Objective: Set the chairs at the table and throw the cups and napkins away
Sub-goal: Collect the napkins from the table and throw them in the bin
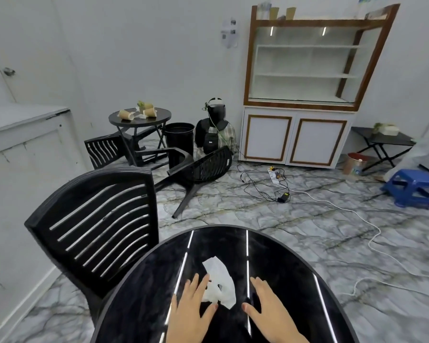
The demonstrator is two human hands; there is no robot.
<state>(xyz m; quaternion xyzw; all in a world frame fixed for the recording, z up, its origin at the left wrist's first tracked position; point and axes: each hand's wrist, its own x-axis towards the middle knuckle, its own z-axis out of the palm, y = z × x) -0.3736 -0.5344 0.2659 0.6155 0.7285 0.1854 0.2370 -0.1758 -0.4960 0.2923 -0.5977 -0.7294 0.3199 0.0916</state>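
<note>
Napkin step in hand: crumpled white paper napkin (219,280) lies on glossy black round table (295,288). Left hand (191,310) spread, fingertips touching napkin; right hand (268,305) spread beside. Next: pinch, carry to black round bin (179,137).

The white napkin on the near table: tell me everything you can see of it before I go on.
The napkin is white, thin and crumpled, like tissue paper, lying loosely spread on the glossy black round table near its middle. The left hand lies over its left edge with straight fingers, touching it, not gripping. The right hand is open beside it, apart from it. Nothing else touches it.
</note>
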